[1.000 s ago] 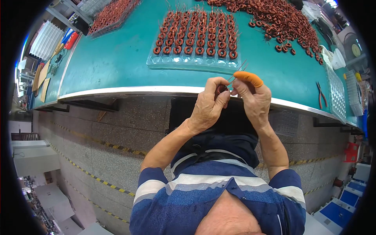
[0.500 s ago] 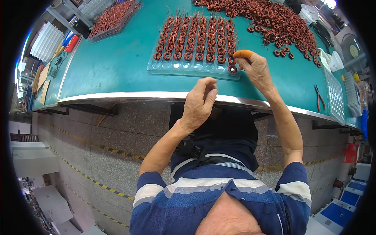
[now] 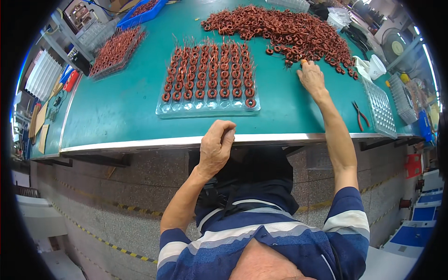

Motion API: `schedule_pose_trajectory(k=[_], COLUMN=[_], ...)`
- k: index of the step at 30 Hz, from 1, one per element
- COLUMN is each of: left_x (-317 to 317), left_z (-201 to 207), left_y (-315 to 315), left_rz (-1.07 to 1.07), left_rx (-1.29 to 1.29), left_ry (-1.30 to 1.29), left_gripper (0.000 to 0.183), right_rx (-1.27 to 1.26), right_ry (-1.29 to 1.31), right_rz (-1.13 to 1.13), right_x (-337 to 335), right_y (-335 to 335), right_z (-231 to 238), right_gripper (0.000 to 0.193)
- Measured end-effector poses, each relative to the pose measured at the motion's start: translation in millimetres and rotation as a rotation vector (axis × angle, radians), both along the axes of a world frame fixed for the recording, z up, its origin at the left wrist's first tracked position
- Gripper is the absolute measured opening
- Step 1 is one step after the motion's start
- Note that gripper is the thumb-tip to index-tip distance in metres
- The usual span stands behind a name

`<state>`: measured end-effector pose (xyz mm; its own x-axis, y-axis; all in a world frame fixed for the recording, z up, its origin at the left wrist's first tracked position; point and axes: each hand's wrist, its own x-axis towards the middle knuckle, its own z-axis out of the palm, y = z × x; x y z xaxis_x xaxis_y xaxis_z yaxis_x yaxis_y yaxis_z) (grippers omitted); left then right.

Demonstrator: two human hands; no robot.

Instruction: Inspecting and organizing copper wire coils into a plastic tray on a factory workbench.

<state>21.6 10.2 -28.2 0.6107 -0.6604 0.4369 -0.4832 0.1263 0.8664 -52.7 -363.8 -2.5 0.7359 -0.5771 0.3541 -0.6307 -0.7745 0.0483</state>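
Small copper-wound ring coils stand in rows in a clear plastic tray (image 3: 169, 111) in front of me. The near row holds a single coil (image 3: 250, 103) at its right end; its other visible pockets hold none. My right hand (image 3: 312, 80), with an orange finger cot on one fingertip, reaches to the near edge of a large heap of loose coils (image 3: 284, 30). Its thumb is apart from the fingers, and no coil shows in its grasp. My left hand (image 3: 216, 147) hovers by the table's front edge, fingers curled in, nothing visible in it.
A second filled coil tray (image 3: 116, 52) and a blue bin (image 3: 140, 14) are at the far left. To the right lie red-handled pliers (image 3: 360, 116), an unfilled clear tray (image 3: 379, 107) and a white cup (image 3: 376, 67). A metal strip (image 3: 154, 142) edges the green table.
My right hand has left the coil at the tray's near right corner and moved right and away to the heap. My left hand's fingers have curled in more. The whole view has shifted.
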Motion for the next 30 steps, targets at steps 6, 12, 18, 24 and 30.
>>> schedule_pose_trajectory(k=[6,12,18,24,30], left_x=[3.2,1.3,-0.2,0.7,-14.6], left_z=[-1.8,4.5,6.7,9.8,21.8], left_y=[0.0,-2.1,-6.1,-3.6,-25.5], left_rz=[-0.005,-0.043,-0.049,-0.064,-0.179], left_rx=[0.020,0.040,0.053,0.091,-0.072], left_ry=[-0.079,0.082,0.103,0.113,0.444], left_gripper=[0.008,0.008,0.009,0.009,0.021], right_rx=[-0.005,0.464,0.321,0.256,0.930], right_ry=[-0.258,-0.851,-0.844,-0.847,-1.118], right_rz=[0.187,0.036,0.106,0.090,0.363], right_x=[-17.8,-30.0,-39.0,-37.0,-27.6], right_y=[0.2,-4.5,-22.0,0.0,68.0], right_z=[-2.1,7.5,-2.5,28.8,47.2], right_gripper=[0.024,0.023,0.025,0.023,0.024])
